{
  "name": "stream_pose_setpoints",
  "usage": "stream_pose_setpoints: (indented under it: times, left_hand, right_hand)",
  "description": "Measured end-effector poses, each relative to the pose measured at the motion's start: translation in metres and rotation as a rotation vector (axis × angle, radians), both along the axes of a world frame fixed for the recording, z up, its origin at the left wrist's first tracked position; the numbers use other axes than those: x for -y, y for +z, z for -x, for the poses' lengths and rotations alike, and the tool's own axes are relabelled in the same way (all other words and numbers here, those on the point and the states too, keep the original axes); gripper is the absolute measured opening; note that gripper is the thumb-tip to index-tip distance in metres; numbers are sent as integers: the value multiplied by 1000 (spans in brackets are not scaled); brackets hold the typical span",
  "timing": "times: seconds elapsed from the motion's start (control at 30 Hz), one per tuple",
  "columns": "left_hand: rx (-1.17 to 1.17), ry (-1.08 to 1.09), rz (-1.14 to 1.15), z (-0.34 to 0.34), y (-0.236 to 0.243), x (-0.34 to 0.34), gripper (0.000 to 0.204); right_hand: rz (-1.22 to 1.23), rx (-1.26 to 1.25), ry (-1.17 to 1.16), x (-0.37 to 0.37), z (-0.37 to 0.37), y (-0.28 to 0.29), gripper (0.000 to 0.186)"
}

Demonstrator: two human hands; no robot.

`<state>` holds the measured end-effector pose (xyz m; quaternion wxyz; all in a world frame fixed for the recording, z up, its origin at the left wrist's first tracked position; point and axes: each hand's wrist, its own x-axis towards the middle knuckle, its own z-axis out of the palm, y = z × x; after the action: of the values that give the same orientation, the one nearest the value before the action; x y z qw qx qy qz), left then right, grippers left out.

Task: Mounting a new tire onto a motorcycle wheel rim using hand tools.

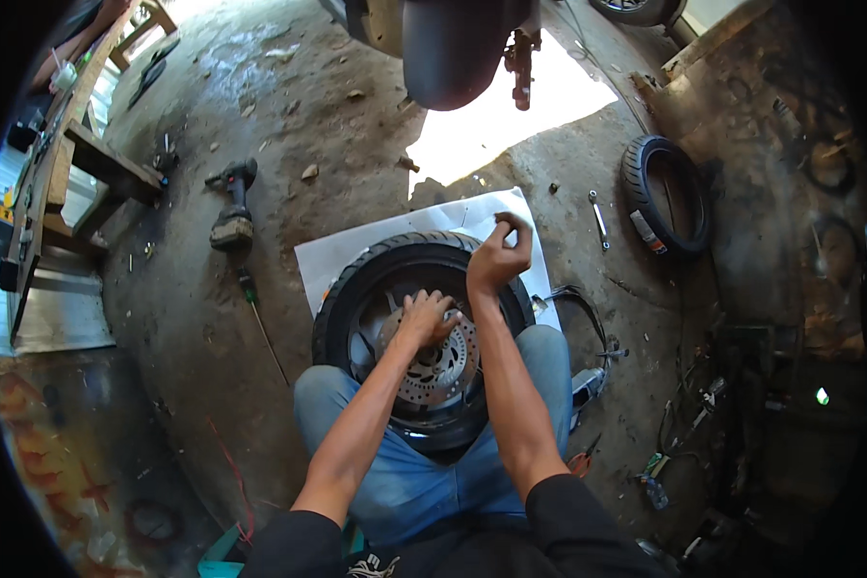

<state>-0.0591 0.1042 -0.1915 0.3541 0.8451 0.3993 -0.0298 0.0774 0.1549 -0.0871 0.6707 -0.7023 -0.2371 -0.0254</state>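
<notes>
A motorcycle wheel [364, 345] with a black tyre [329, 323] lies flat between my knees, on a white sheet [310, 257]. A drilled brake disc [460, 371] sits at its centre, facing up. My left hand [428, 319] rests over the far part of the disc, its fingers apart and partly bent. Above the tyre's far right side, my right hand [501, 255] is raised with curled fingers. Whatever it may hold is hidden inside the fingers.
Left on the floor are a cordless drill [233, 207] and a screwdriver [262, 323]. A spanner [599, 220] and a loose tyre [636, 178] lie right. Black cables [588, 306] curl beside my right knee. A motorcycle's rear end [453, 58] overhangs ahead; a wooden bench [106, 154] stands left.
</notes>
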Motion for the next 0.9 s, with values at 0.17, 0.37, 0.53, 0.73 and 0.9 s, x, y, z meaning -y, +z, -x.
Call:
stream_pose_setpoints:
  times: [0.17,0.37,0.53,0.73,0.9]
  left_hand:
    - [-58,5,53,5,3,-3,55]
    - [-7,36,37,1,5,2,50]
    - [94,124,-64,6,-5,9,36]
    - [155,133,-131,4,-1,13,36]
    - [140,144,-170,5,0,12,36]
  right_hand:
    - [79,95,-94,-16,-18,-1,16]
    - [108,142,-96,-52,-30,-10,18]
    - [154,139,-95,-76,-33,-21,18]
    - [171,119,-122,-101,-47,-38,21]
    - [194,90,-119,-116,-55,-48,23]
